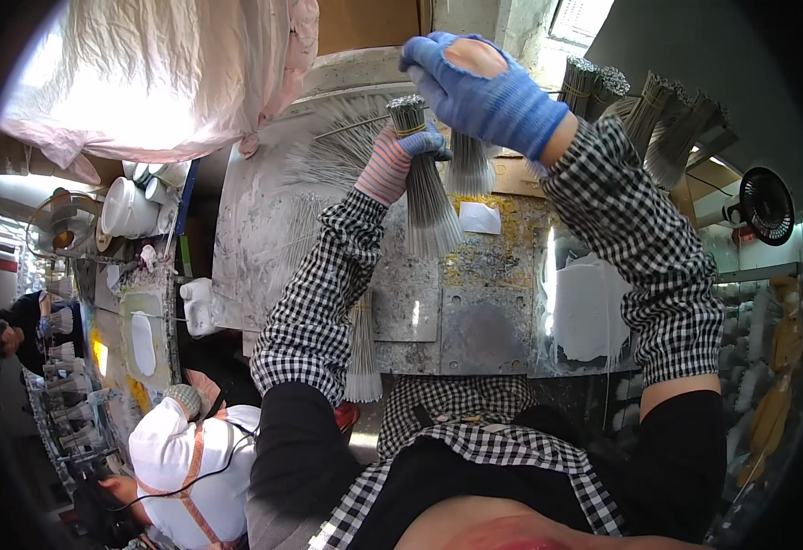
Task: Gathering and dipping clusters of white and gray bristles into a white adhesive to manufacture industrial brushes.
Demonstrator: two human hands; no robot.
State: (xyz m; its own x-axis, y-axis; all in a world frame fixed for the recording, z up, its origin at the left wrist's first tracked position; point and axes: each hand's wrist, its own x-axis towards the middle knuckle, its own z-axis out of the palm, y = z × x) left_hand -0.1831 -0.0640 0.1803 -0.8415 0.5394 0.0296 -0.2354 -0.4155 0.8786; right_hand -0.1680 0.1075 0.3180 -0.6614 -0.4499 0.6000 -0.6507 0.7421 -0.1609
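My left hand [392,165], in a pink-and-grey striped glove with blue fingertips, is closed round a bundle of thin pale rods [431,215]. A yellow band ties this bundle near its silvery top, and its lower ends fan out. Up and to the right, my right hand [484,92] is raised in a blue glove with a hole showing bare skin on its back. Its fingers are bent and close together; what they hold, if anything, is hidden. Below that hand shows another rod bundle [471,170], its top covered by the glove.
Loose rods [333,147] lie spread over the stained worktable [255,229]. More tied bundles [667,115] stand at the back right, near a black fan [766,206]. A white tray-like patch [589,307] lies at right. A co-worker in white [181,458] sits at lower left, near white buckets [129,209].
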